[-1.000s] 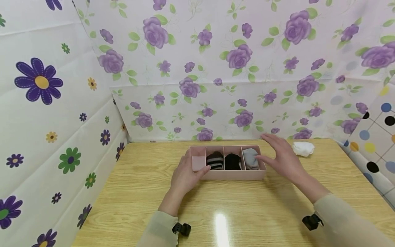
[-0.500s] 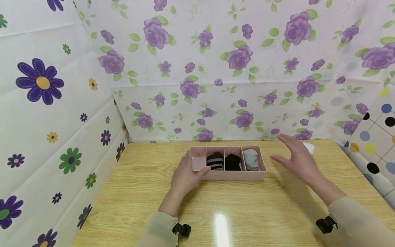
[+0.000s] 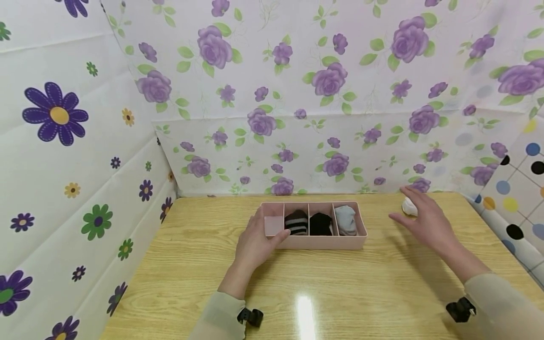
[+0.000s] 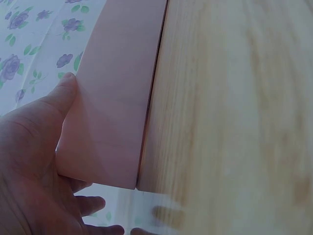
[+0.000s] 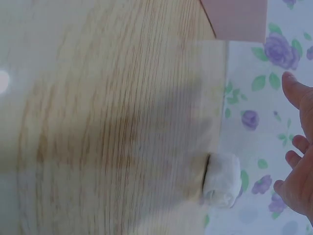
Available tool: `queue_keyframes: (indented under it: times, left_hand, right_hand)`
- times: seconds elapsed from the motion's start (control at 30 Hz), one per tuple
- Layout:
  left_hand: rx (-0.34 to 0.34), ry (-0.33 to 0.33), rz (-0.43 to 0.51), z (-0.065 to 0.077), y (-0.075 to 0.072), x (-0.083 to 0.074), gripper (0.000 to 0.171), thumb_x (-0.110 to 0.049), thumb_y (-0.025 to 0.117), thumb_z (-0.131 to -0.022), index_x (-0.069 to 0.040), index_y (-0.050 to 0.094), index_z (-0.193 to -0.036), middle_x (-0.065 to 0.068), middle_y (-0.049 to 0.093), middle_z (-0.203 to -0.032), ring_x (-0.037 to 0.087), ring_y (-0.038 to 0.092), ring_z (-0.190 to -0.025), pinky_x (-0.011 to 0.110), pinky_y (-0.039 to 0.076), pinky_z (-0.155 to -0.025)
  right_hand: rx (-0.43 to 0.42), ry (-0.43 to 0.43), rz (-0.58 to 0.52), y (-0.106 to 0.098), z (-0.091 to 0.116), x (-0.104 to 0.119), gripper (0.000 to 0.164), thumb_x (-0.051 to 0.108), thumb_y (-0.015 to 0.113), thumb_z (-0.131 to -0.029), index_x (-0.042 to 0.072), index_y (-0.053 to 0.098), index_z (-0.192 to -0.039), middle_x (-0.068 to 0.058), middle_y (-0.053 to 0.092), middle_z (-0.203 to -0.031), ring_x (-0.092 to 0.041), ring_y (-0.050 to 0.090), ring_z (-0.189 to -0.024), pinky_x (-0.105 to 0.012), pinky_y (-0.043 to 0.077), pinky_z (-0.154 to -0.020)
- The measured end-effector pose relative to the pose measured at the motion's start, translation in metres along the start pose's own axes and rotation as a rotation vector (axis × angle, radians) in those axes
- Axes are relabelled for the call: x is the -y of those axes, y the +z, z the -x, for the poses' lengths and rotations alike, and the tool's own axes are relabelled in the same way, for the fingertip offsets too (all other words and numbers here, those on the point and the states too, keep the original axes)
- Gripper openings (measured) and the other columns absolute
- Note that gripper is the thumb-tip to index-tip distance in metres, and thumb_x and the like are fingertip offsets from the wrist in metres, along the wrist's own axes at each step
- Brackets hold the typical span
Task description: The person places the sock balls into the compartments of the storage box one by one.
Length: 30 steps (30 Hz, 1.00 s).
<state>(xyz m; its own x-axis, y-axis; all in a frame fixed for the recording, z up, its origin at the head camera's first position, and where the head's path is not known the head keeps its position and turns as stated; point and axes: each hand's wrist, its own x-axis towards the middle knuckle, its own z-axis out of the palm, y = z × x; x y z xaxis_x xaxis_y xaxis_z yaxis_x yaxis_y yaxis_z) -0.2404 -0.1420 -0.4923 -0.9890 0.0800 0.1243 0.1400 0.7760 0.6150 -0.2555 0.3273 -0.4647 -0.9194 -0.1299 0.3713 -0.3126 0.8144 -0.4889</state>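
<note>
A pink divided storage box point(image 3: 323, 242) stands on the table, with its leftmost compartment bare. Its other compartments hold a brown-and-grey striped rolled sock point(image 3: 296, 222), a black rolled sock point(image 3: 320, 224) and a light grey rolled sock point(image 3: 346, 220). My left hand point(image 3: 254, 240) holds the box's left end, thumb over the front rim; the left wrist view shows this hand point(image 4: 39, 147) at the box's pink front wall point(image 4: 112, 98). My right hand point(image 3: 429, 224), fingers spread and holding nothing, hovers near a white rolled sock point(image 3: 409, 207), partly hiding it. The right wrist view shows the sock point(image 5: 222, 181) whole.
The wooden table point(image 3: 204, 264) ends at the back against a purple-flowered cloth point(image 3: 263, 156). Patterned cloths also hang at the left point(image 3: 85, 198) and right point(image 3: 520, 198) sides. Black cameras are strapped to both wrists.
My right hand has moved right, away from the light grey sock's compartment, to beside the white rolled sock. My left hand and the box have stayed in place.
</note>
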Motion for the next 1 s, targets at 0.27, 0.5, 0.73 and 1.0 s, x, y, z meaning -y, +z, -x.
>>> queue_keyframes:
  times: [0.27,0.5,0.73,1.0]
  left_hand:
    - [-0.008,0.013,0.004,0.0,0.0,0.0,0.121,-0.081,0.066,-0.096,-0.007,0.016,-0.178,0.017,0.029,-0.179,0.045,0.029,-0.163,0.071,0.032,-0.124]
    - [-0.004,0.008,0.005,0.001,-0.001,-0.001,0.121,-0.079,0.068,-0.096,-0.008,0.015,-0.178,0.017,0.028,-0.179,0.045,0.028,-0.163,0.07,0.032,-0.124]
    - [-0.002,0.003,0.005,0.001,-0.001,-0.002,0.121,-0.079,0.068,-0.096,-0.006,0.017,-0.177,0.017,0.03,-0.179,0.045,0.028,-0.163,0.07,0.032,-0.124]
    - [-0.003,0.003,-0.009,0.001,-0.001,-0.003,0.12,-0.078,0.068,-0.097,-0.005,0.017,-0.177,0.018,0.03,-0.178,0.045,0.029,-0.163,0.07,0.033,-0.124]
  right_hand:
    - [0.002,0.024,0.016,-0.001,-0.002,-0.017,0.086,0.032,0.084,-0.102,0.002,0.04,-0.169,-0.033,0.034,-0.171,-0.066,0.033,-0.149,-0.086,0.033,-0.106]
    - [-0.029,-0.001,0.041,0.001,-0.004,-0.031,0.081,0.027,0.087,-0.099,0.0,0.047,-0.163,-0.037,0.042,-0.164,-0.068,0.04,-0.142,-0.085,0.035,-0.104]
    - [-0.01,0.03,0.061,0.001,-0.005,-0.046,0.084,0.029,0.086,-0.101,-0.003,0.043,-0.165,-0.04,0.04,-0.163,-0.069,0.039,-0.141,-0.085,0.035,-0.105]
    - [0.015,0.094,0.091,0.004,0.0,-0.07,0.088,0.037,0.081,-0.104,-0.003,0.037,-0.168,-0.041,0.035,-0.165,-0.069,0.036,-0.142,-0.085,0.032,-0.106]
